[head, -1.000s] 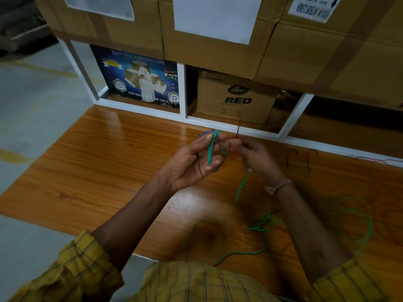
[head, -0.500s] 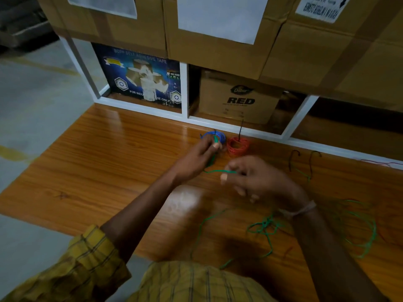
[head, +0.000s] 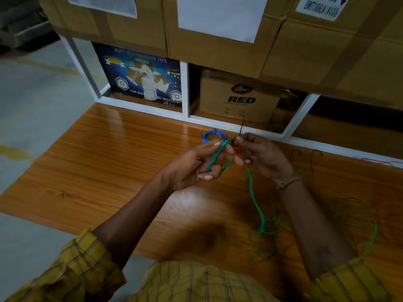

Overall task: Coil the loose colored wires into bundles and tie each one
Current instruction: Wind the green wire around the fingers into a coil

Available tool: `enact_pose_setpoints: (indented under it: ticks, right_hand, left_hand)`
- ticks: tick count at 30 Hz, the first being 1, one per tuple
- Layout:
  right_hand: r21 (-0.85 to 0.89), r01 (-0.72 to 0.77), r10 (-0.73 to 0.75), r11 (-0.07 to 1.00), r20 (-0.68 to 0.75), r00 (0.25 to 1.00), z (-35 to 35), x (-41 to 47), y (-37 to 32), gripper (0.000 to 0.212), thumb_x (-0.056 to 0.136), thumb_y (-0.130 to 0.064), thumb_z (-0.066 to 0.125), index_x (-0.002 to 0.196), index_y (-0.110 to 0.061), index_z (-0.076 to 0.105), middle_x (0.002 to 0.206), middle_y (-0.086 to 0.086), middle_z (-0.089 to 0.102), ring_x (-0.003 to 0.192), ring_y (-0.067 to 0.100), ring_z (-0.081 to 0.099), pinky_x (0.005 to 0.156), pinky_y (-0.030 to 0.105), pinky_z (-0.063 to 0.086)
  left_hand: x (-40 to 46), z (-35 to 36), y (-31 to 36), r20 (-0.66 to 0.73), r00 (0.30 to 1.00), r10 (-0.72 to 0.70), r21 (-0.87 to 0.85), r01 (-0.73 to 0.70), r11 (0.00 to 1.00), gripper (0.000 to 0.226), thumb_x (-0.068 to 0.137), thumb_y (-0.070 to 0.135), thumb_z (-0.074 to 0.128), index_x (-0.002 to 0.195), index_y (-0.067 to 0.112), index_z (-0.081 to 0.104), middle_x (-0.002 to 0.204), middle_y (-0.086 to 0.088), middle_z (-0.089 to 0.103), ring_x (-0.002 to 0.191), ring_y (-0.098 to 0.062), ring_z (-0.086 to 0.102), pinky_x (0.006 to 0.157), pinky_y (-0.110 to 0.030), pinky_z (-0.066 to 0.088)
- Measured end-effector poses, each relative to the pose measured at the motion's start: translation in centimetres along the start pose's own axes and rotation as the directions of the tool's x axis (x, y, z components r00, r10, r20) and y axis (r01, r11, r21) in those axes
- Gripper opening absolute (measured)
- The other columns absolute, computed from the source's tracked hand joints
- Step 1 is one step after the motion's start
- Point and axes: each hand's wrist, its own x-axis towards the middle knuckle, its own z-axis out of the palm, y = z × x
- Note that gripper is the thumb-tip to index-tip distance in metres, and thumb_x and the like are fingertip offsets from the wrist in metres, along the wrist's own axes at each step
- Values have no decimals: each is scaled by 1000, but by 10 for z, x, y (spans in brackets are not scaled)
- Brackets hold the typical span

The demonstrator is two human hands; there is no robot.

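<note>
I'm seeing the thin green plastic wire (head: 214, 156) looped over my left hand (head: 196, 165), fingers curled round it, above the glossy wooden table (head: 98, 171). My right hand (head: 260, 154) pinches its end; slack trails down. Small blue wire coil (head: 212, 135) sits just behind.

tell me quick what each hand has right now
Left hand: grips loops of the green wire.
Right hand: pinches the same wire.

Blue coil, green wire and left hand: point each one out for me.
blue coil (head: 212, 135): head view, on its upper loops.
green wire (head: 256, 203): head view, on the hanging strand.
left hand (head: 192, 166): head view, on the palm.
</note>
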Motion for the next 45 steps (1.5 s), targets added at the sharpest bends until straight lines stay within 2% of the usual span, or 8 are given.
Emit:
enact_pose_setpoints:
  ticks: [4,9,15,21,24,32,40,45]
  right_hand:
    - [-99,-109,112,989,22,993,27,-9,32,27,106,-25,54,122,-7,65,75,5,53,46,4,39,36,15,30]
    - [-331,-151,237,932,239,942,53,-39,47,29,110,-29,46,114,-7,65,67,4,62,38,7,43,37,16,28]
    - [-432,-79,272,899,408,872,57,-68,12,25,109,-24,49,125,-8,61,59,2,55,37,8,36,36,20,37]
    - [-506,119,84,854,361,929,24,-61,-47,20,104,-25,58,102,-9,71,55,-4,49,40,11,37,38,20,30]
    - [-388,128,-22,913,265,964,3,-42,-54,23,104,-16,56,98,3,66,54,-1,43,42,10,30,38,19,26]
    - [-187,235,-233,954,32,972,3,-13,3,12,98,-21,65,94,-13,71,73,11,54,43,9,35,36,21,28]
    - [-282,-25,47,959,70,996,60,-43,66,26,109,-21,49,110,-32,72,66,2,49,37,6,33,32,17,27]
    - [-546,62,75,836,226,971,65,-69,50,14,107,-28,51,113,-25,64,61,-2,58,41,14,44,38,24,37]
  left_hand:
    - [3,1,2,-21,998,55,-219,-58,974,30,115,26,34,122,9,57,143,-24,52,74,-20,74,54,-20,51]
    - [9,-2,9,-113,988,105,-284,-134,949,31,116,23,31,117,8,57,163,-23,43,137,-50,56,111,-52,49]
    - [14,-6,4,-470,876,106,74,-80,994,23,114,23,41,109,21,63,143,-21,59,121,-43,55,88,-39,51]
    - [6,-6,-5,-347,938,15,438,148,887,33,116,25,38,138,8,54,130,-10,63,102,-13,74,76,-24,58]
    - [-1,1,-5,-236,970,-62,366,147,919,39,116,29,36,148,10,48,143,-7,65,96,-38,76,67,-30,59]
    - [-8,8,-1,-13,997,-71,-58,70,996,37,114,25,35,132,3,59,132,-20,65,74,-24,67,47,-16,46]
    - [6,11,19,-95,980,175,-422,-199,885,34,116,19,31,127,1,58,166,-18,41,141,-48,52,108,-46,54]
    - [15,7,10,-462,856,232,262,-119,958,25,114,14,38,124,11,61,157,-6,54,142,-32,53,110,-44,47]
